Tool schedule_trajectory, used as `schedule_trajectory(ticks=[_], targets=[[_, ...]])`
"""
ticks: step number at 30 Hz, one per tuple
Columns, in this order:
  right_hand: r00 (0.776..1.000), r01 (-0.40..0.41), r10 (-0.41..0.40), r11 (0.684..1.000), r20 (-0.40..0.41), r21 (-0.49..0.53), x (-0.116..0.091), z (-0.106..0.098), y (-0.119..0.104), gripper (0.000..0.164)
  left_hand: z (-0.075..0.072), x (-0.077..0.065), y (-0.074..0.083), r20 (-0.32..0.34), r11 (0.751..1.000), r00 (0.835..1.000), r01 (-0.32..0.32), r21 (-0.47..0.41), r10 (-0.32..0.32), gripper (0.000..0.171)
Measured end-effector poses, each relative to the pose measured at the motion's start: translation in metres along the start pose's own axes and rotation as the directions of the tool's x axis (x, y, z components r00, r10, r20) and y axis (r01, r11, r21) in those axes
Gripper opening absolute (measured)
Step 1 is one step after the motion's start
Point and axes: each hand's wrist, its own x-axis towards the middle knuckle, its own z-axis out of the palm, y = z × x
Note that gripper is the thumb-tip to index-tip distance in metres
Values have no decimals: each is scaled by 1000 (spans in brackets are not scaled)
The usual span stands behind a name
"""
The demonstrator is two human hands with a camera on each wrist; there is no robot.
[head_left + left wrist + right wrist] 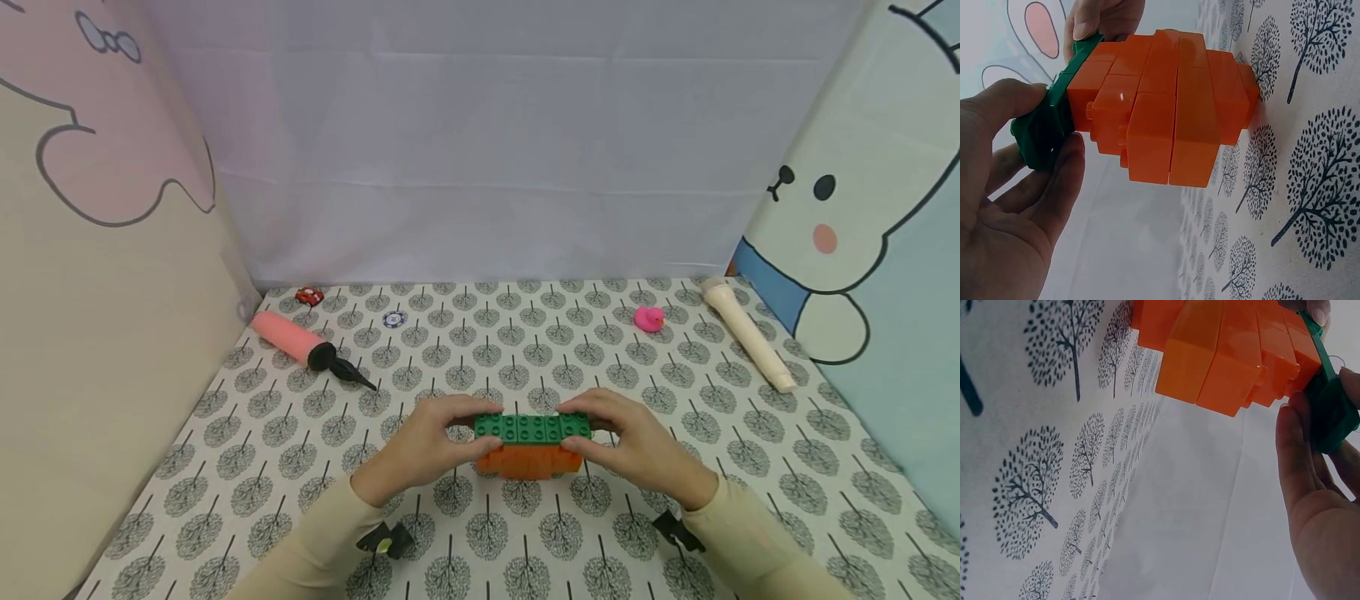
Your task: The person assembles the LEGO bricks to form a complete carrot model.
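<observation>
Between both hands stands a toy block build, its stacked orange blocks (527, 461) topped by a row of green studded blocks (532, 429). My left hand (431, 437) pinches the left end of the green row between thumb and fingers. The right end is pinched the same way by my right hand (637, 442). In the left wrist view the orange blocks (1166, 106) bulge out in the middle and narrow toward the bottom, close over the tablecloth. Green blocks (1329, 415) overhang the orange part in the right wrist view, with fingers curled beneath.
A pink hand pump (288, 336) with a black nozzle lies at the left. Farther back are a red toy car (309, 296) and a blue-white poker chip (394, 319). A pink rubber duck (648, 318) and a cream tube (748, 333) lie at the back right.
</observation>
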Motion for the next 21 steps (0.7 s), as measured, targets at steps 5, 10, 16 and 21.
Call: schedule_trajectory(ticks=[5, 10, 16, 21], targets=[[1000, -6, 6, 1000, -1, -6, 0, 0, 0, 38, 0, 0, 0, -17, 1000, 1000, 0, 16, 0, 43], [1000, -10, 10, 1000, 7, -9, 1, -1, 1, 40, -1, 1, 0, -14, 998, 1000, -27, 52, 28, 44], [998, -44, 47, 997, 49, -56, -6, -7, 2, 63, -1, -2, -4, 9, 998, 1000, -11, 65, 11, 67], [970, -167, 192, 972, 146, -168, -13, -11, 8, 59, -1, -9, -12, 69, 991, 993, 94, 95, -101, 69]])
